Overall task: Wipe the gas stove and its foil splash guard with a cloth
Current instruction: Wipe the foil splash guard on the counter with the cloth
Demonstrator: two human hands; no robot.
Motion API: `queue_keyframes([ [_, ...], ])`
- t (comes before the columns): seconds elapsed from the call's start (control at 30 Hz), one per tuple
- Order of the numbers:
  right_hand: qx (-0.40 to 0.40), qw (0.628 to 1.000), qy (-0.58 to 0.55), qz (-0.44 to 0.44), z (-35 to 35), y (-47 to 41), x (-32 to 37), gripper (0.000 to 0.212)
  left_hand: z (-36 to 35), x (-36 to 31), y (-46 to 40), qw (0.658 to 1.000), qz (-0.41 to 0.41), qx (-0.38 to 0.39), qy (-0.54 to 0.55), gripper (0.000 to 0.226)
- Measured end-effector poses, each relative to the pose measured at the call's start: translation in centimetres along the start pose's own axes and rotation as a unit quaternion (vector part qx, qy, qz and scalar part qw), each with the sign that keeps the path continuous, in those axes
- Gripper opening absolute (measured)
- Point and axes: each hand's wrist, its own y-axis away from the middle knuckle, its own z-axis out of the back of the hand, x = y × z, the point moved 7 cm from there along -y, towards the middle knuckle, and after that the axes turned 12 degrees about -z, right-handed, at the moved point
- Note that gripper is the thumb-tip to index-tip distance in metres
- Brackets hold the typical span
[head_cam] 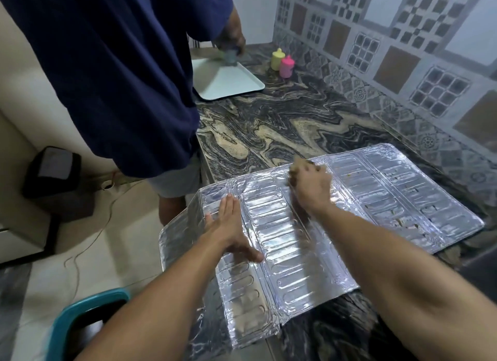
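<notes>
The foil splash guard lies unfolded and flat on the marbled counter, its left panel hanging over the counter's front edge. My left hand rests flat on the guard's left part, fingers spread. My right hand is closed on a brownish cloth pressed against the far middle of the foil; the hand is blurred and hides most of the cloth. Small food specks show on the right panels. No gas stove is in view.
Another person in a dark blue shirt stands at the left, hand on a small container over a white tray. A yellow bottle and a pink bottle stand by the tiled wall. A teal bin sits below.
</notes>
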Motion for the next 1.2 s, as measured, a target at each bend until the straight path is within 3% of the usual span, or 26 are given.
queue_keyframes([
  [0.1,-0.01,0.984,-0.016,0.178,0.0,3.6,8.3,0.032,0.3,-0.3,0.1,1.0,0.003,-0.005,-0.013,0.16],
  [0.2,0.044,0.97,0.013,0.239,-1.9,5.6,12.2,0.034,0.4,-0.2,-0.1,1.0,0.009,-0.022,-0.015,0.164],
  [0.5,0.084,0.996,0.026,0.035,-3.6,-2.1,2.3,0.037,-0.1,0.3,-0.2,1.0,-0.003,-0.011,-0.005,0.157],
  [0.63,0.066,0.991,0.048,-0.108,-2.1,-5.1,-6.3,0.029,0.0,0.1,-0.1,1.0,-0.008,-0.013,0.0,0.156],
  [0.7,0.07,0.986,0.035,-0.145,-1.8,-5.6,-7.3,0.024,0.2,0.0,-0.1,1.0,-0.003,-0.013,0.008,0.157],
  [0.77,0.056,0.994,0.01,-0.095,-1.6,-4.5,-4.0,0.024,0.3,0.0,-0.1,1.0,0.004,-0.009,0.011,0.158],
  [0.87,0.041,0.991,0.007,0.126,-2.2,1.0,5.1,0.035,0.3,-0.3,0.1,1.0,0.014,0.0,0.008,0.158],
  [0.93,0.053,0.985,0.025,0.162,-2.6,3.8,7.3,0.037,0.4,-0.4,0.1,1.0,0.02,0.001,-0.006,0.158],
  [1.03,0.067,0.994,0.035,0.075,-2.5,2.4,3.4,0.042,0.5,-0.3,0.0,1.0,0.021,0.004,-0.016,0.158],
  [1.2,0.122,0.971,0.078,-0.192,-0.1,0.6,-7.2,0.04,0.5,-0.1,0.0,1.0,0.02,0.009,-0.02,0.157],
])
